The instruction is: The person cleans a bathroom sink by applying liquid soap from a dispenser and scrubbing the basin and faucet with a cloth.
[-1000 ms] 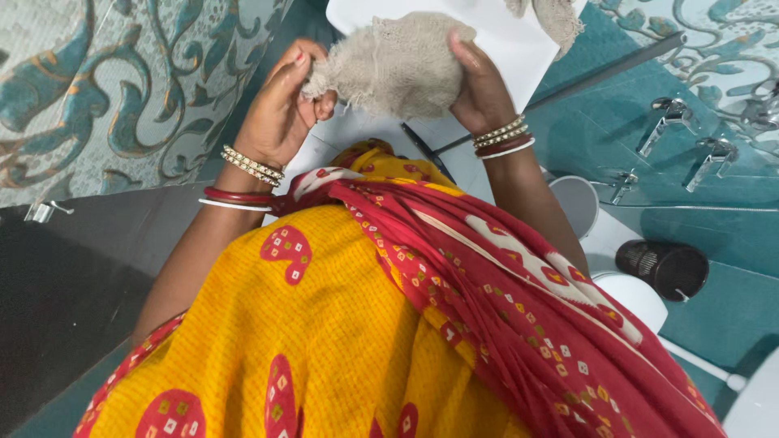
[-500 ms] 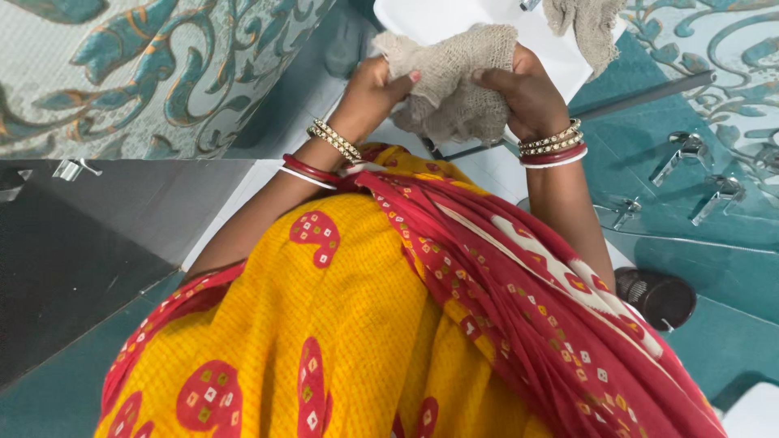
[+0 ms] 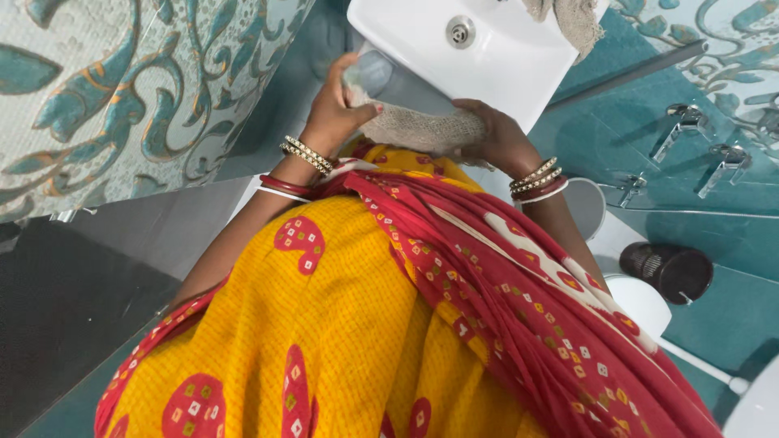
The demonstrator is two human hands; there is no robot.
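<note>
- the person stands at a white washbasin [image 3: 519, 77], and both hands work a coarse beige mesh cloth [image 3: 422, 127] along its near rim.
- the left hand [image 3: 337, 109] has its fingers curled shut over the cloth's left end, thumb pressed across the weave; it seems to steady a pale, blurred rounded object [image 3: 369, 71] at the basin's corner, though what that object is cannot be told.
- the right hand [image 3: 499, 138] lies palm down with its fingers closed on the cloth's right end, pinning it to the basin's edge, likely so that the strip stays taut between the two hands.
- the cloth lies stretched in a narrow band between the hands, touching the rim and just above the yellow and red sari [image 3: 349, 324].
- a second piece of the same mesh cloth [image 3: 572, 16] hangs over the basin's far side, apart from both hands, near the drain [image 3: 460, 31].
- bangles [image 3: 302, 154] ring both wrists, clear of the cloth.
- to the right, chrome taps [image 3: 682, 126] stand out from the teal tiled wall, and a dark round bin [image 3: 669, 272] sits on the floor beside a white bucket [image 3: 641, 304], all well apart from the hands.
</note>
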